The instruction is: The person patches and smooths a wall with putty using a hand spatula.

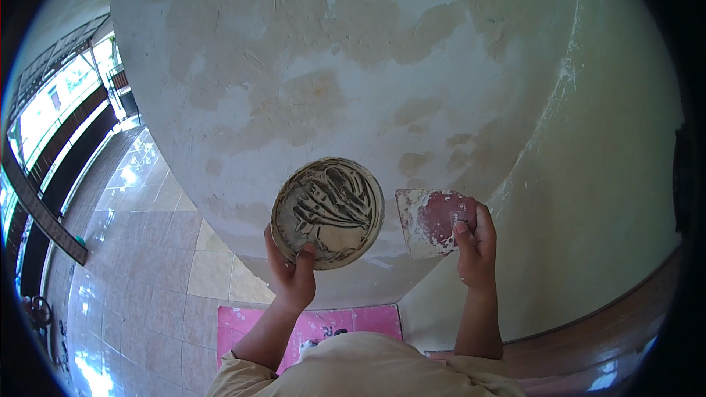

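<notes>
Okay, my left hand (294, 279) is gripping the bowl (379, 215), my right hand (478, 248) is pinching the scraper (435, 219); holding the bowl close by should be limiting drips.

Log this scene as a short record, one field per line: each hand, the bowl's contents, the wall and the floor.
Left hand: holds a round bowl by its near rim, thumb over the edge
Bowl contents: streaked paste, light and dark
Right hand: grips a flat reddish scraper smeared with pale residue
Scraper position: right of bowl, apart from it
Wall: blotchy, whitish and tan
Floor: glossy tiles at left
</notes>
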`<move>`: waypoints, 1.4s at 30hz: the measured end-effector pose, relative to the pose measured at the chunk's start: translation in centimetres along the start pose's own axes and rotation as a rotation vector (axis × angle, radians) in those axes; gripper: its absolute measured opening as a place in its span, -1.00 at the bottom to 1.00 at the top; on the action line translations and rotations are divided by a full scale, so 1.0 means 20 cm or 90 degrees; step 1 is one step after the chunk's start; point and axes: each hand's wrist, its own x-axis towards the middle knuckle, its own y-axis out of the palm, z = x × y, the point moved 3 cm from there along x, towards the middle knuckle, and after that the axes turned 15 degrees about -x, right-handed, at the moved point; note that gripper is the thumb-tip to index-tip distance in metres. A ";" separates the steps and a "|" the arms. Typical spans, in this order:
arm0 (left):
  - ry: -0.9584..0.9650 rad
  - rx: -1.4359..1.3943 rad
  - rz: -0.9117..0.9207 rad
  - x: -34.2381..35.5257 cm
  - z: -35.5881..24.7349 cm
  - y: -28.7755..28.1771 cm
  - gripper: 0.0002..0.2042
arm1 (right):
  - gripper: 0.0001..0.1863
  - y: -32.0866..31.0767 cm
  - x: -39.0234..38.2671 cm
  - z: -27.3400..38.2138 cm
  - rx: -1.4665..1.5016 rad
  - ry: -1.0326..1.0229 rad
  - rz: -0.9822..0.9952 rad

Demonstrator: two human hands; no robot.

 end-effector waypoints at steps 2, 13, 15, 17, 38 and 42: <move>-0.005 0.001 -0.004 -0.01 0.01 0.03 -0.48 | -0.66 -0.04 0.01 0.01 -0.029 -0.009 0.016; 0.071 0.094 0.038 -0.02 0.08 0.16 -0.51 | -0.68 -0.02 0.10 -0.05 -0.134 -0.008 0.137; 0.084 0.124 0.053 -0.03 0.10 0.17 -0.53 | -0.68 -0.01 0.10 -0.05 -0.158 -0.007 0.128; 0.077 0.137 0.054 -0.01 0.09 0.18 -0.54 | -0.68 0.01 0.11 -0.07 -0.180 -0.003 0.118; 0.020 0.436 0.232 0.15 -0.02 0.09 -0.49 | -0.68 0.36 0.11 -0.15 0.121 0.129 0.238; 0.028 0.470 0.247 0.14 0.02 0.10 -0.47 | -0.68 0.39 0.12 -0.17 0.189 0.167 0.262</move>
